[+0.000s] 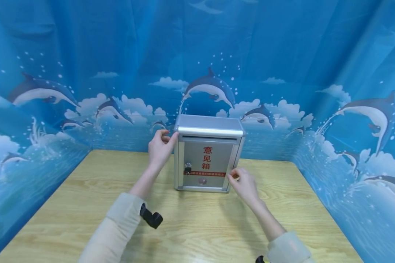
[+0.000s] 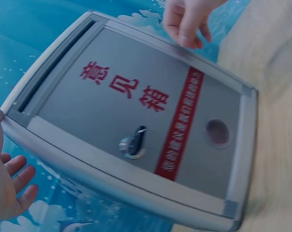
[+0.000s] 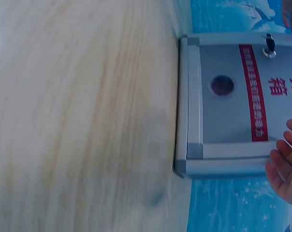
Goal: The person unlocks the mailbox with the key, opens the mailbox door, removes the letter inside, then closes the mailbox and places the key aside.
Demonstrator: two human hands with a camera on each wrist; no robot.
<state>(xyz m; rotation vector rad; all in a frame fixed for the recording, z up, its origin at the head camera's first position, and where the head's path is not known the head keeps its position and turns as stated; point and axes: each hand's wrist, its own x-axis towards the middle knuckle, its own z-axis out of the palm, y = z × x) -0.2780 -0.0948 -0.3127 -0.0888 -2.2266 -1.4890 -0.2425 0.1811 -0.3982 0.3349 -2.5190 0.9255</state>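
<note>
A silver metal suggestion box (image 1: 197,153) stands upright on the table, its front towards me. Red characters and a red stripe mark the grey door. Along the top runs a narrow slot (image 2: 59,62), and below the stripe is a small round window (image 3: 223,85). A black-headed key (image 2: 139,140) sits in the door lock. My left hand (image 1: 160,148) is at the upper left corner, thumb tip right at the edge and the other fingers loosely bent. At the lower right edge is my right hand (image 1: 245,184), its fingers loosely bent beside the frame, gripping nothing visible.
The box stands on a light wood-grain table (image 1: 102,204), near its back edge. A blue curtain (image 1: 125,44) printed with dolphins and clouds encloses the back and both sides. A black strap mount (image 1: 151,216) is worn on the left wrist.
</note>
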